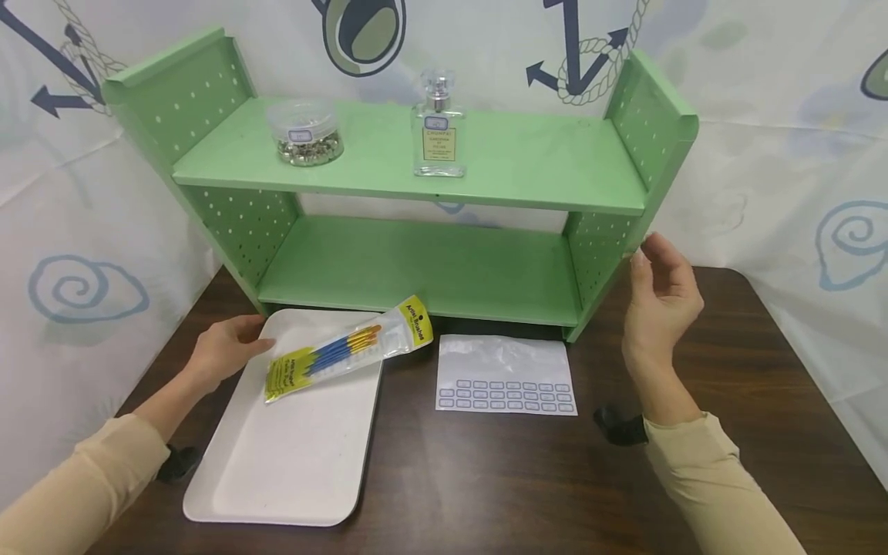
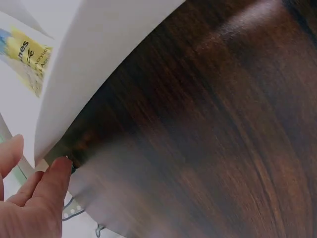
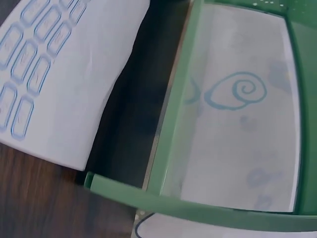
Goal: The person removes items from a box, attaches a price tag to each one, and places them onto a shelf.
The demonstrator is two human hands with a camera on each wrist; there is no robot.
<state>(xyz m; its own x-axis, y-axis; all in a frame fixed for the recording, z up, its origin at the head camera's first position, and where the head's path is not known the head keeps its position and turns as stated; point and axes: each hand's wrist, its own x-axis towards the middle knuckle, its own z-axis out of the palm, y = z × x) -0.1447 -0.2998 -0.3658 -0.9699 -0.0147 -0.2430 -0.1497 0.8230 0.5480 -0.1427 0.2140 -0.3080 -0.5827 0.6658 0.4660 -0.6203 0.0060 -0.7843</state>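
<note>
A green two-tier shelf (image 1: pixel 416 266) with perforated side panels stands on the dark table. My left hand (image 1: pixel 225 351) is at its lower left corner, beside the far left corner of a white tray (image 1: pixel 298 462). The fingers (image 2: pixel 52 186) reach past the tray's rim, with the thumb apart from them. My right hand (image 1: pixel 662 301) is raised at the shelf's right side panel, fingers loosely bent and fingertips right at the panel's outer edge; the right wrist view does not show this hand. A clear pack of blue-handled artist brushes (image 1: pixel 347 351) lies slantwise across the tray's far end.
On the upper tier stand a clear lidded jar (image 1: pixel 305 135) of small metallic pieces and a glass perfume bottle (image 1: pixel 438 131), both with small blue-bordered labels. A sheet of label stickers (image 1: pixel 506 374) lies before the shelf. Behind hangs a patterned white cloth (image 1: pixel 770 154).
</note>
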